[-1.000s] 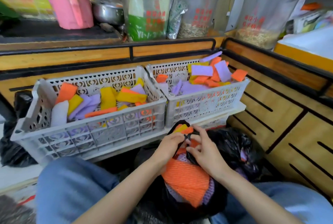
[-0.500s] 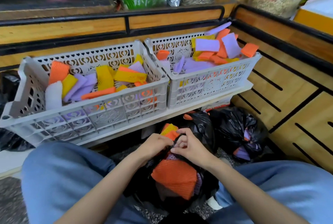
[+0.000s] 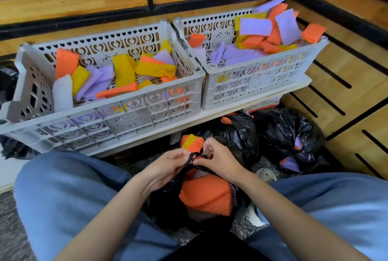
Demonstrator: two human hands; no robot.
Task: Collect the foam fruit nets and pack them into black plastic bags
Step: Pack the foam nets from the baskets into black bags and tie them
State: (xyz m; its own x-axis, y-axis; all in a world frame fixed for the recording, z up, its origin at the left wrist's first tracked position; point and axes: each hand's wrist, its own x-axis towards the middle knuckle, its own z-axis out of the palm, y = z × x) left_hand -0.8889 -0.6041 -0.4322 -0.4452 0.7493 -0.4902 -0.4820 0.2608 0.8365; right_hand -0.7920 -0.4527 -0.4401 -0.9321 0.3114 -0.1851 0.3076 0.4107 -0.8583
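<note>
Both hands meet over the mouth of a black bag (image 3: 165, 200) on the floor between the person's knees, just in front of the front edge of the board (image 3: 231, 110). Left hand (image 3: 168, 166): fingers curled close, thumb and forefinger pinching a twisted black strip of the bag's top. Right hand (image 3: 220, 162): fingers curled in as well, thumb and fingertips pinching the strip from the other side. The two hands almost touch, and the strips cross between them; we cannot tell whether a knot is formed. The bag is stuffed. A broad orange net (image 3: 206, 194) bulges from the open side below the hands, with a bit of purple mesh just above it, and a yellow-and-orange bundle (image 3: 192, 142) sticks out on the far side of the hands. We count two more bags on the floor to the right, under and beside the board's right end: a near bag (image 3: 241, 135) and a far bag (image 3: 287, 132), the far one showing purple and orange net at its gathered neck. On the board stand two pale crates side by side, touching. The left crate (image 3: 117, 122) holds loose orange, yellow, purple and white nets; the right crate (image 3: 262, 76) is heaped higher with purple, orange and yellow ones, some hanging over its far right corner.
</note>
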